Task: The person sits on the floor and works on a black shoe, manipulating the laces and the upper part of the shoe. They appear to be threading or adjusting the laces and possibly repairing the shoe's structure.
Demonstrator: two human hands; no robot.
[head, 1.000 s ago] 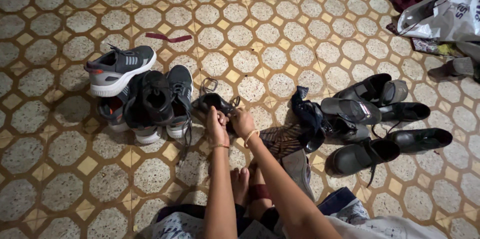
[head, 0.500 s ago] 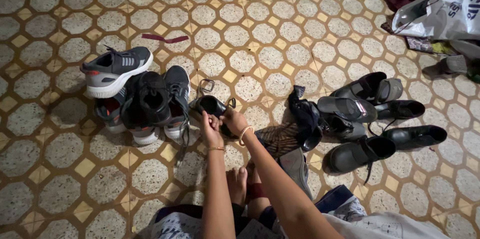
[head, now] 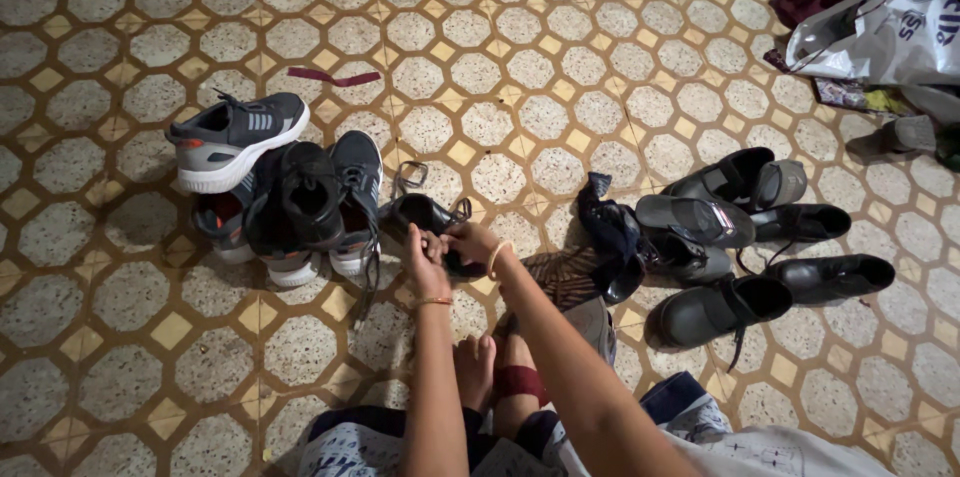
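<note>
Terrazzo floor [head: 560,57] in speckled grey hexagons with yellow and brown insets fills the whole view, and it is dimly lit toward the far right. A small black shoe [head: 425,212] is held low over the tiles, near the middle of the scene, just right of a pile of sneakers. It is grasped by the left hand [head: 428,262] at its near side, and the right hand [head: 472,242] is closed on it from the right, with a bangle seen at that wrist. Bare feet [head: 490,372] are seen tucked below the arms.

A grey sneaker [head: 235,137] lies on top of the pile at the left, with dark sneakers [head: 310,202] beside it. A cluster of black shoes and sandals [head: 740,237] lies at the right. A white plastic bag [head: 885,27] sits at the far right, and a red strip [head: 333,77] lies on the far tiles.

Compared with the frame half a second before, the black shoe has been drawn slightly nearer, and the hands have been brought closer together over it; the piles have stayed in place.

Open floor is left at the far side and near left; the hands are hemmed by shoes at both sides.
</note>
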